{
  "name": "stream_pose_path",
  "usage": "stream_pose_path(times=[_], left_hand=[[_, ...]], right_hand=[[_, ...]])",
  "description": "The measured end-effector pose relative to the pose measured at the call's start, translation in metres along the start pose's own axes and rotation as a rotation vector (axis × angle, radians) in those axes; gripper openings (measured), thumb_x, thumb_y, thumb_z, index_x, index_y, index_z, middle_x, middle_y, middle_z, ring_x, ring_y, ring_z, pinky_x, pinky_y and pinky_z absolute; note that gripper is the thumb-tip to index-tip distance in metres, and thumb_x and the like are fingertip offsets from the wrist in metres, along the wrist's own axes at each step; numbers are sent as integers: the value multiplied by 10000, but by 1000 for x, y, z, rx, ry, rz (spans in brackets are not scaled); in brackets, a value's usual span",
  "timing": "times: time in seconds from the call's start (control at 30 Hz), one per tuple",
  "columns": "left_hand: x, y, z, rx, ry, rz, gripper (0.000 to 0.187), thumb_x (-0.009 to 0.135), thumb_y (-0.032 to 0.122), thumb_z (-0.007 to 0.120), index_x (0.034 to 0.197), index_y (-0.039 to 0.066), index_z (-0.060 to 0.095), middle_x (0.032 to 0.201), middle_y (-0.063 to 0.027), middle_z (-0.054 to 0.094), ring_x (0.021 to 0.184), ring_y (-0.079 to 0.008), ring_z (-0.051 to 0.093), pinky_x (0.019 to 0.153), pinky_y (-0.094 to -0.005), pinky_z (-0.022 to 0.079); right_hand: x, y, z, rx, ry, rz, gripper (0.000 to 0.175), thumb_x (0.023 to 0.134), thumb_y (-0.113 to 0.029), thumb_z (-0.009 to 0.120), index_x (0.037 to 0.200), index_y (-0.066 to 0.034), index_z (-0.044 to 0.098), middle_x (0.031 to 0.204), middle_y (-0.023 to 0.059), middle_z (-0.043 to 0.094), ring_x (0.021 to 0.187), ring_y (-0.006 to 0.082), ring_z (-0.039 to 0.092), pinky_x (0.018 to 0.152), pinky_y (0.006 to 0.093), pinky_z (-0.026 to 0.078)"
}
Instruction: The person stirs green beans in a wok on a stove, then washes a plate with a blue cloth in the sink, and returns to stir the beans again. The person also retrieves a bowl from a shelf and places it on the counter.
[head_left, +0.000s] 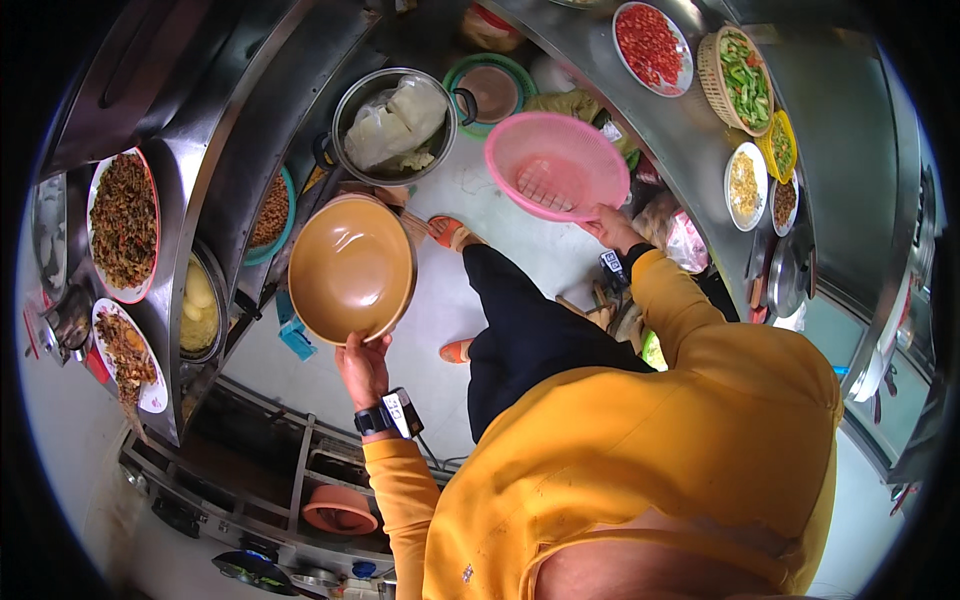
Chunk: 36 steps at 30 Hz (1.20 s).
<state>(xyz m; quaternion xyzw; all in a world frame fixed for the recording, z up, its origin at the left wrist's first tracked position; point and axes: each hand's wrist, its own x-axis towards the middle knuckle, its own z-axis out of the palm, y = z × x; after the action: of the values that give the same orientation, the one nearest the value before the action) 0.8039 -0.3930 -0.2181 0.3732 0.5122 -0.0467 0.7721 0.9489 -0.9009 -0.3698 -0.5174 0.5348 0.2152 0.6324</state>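
Observation:
My left hand (364, 367) grips the near rim of a large tan basin (352, 270), whose glossy inside faces up and looks bare. My right hand (611, 227) is closed on the rim of a pink plastic colander (556, 166), held out to the right of the basin; its slotted bottom shows. Both are held over the pale floor. Beyond them, between the two, stands a steel pot (394, 126) with black handles, holding pale blocks in clear plastic bags.
Steel counters curve along both sides. On the right one are a plate of chopped red peppers (652, 49) and a basket of sliced green peppers (745, 81). The left one bears a platter of dark chopped food (124, 221). Bags line the floor at right; a blue box (295, 330) lies at left.

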Motion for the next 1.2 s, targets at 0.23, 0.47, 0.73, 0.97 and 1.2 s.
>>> stream_pose_path(times=[0.23, 0.47, 0.73, 0.97, 1.2], left_hand=[[2, -3, -11, -12, 36, 38, 286, 912, 28, 521, 1198, 15, 521, 1092, -134, 646, 848, -254, 669, 646, -352, 551], [13, 0, -14, 39, 82, 24, 292, 926, 79, 545, 1215, 40, 525, 1093, -122, 655, 865, -254, 676, 659, -356, 558], [36, 28, 22, 23, 10, 89, 290, 928, 88, 575, 1209, 27, 542, 1093, -113, 654, 871, -242, 661, 670, -351, 538], [85, 60, 82, 10, -132, 159, 300, 949, 87, 563, 1243, 35, 534, 1124, -92, 657, 949, -231, 669, 721, -364, 570], [170, 96, 161, 98, -159, 261, 328, 957, 69, 538, 1282, 39, 498, 1213, -110, 630, 1038, -262, 661, 840, -390, 566]], right_hand=[[87, -53, 77, -341, 311, -463, 404, 848, -50, 577, 1245, 26, 566, 1138, 167, 657, 907, 319, 696, 664, 374, 625], [203, -107, 129, -886, 267, -781, 422, 800, -163, 713, 1169, 25, 630, 1143, 204, 686, 1046, 336, 668, 909, 387, 520], [189, -90, 123, -1369, 161, -639, 384, 819, -190, 668, 1119, 42, 609, 1158, 309, 624, 1104, 443, 608, 918, 470, 502], [121, 0, 99, -1157, -417, -69, 207, 914, -47, 596, 1105, 25, 565, 843, 154, 643, 669, 277, 710, 521, 397, 594], [76, 33, 50, -1137, -485, 48, 156, 936, -90, 555, 1049, 17, 569, 891, 157, 672, 713, 285, 712, 563, 393, 592]])
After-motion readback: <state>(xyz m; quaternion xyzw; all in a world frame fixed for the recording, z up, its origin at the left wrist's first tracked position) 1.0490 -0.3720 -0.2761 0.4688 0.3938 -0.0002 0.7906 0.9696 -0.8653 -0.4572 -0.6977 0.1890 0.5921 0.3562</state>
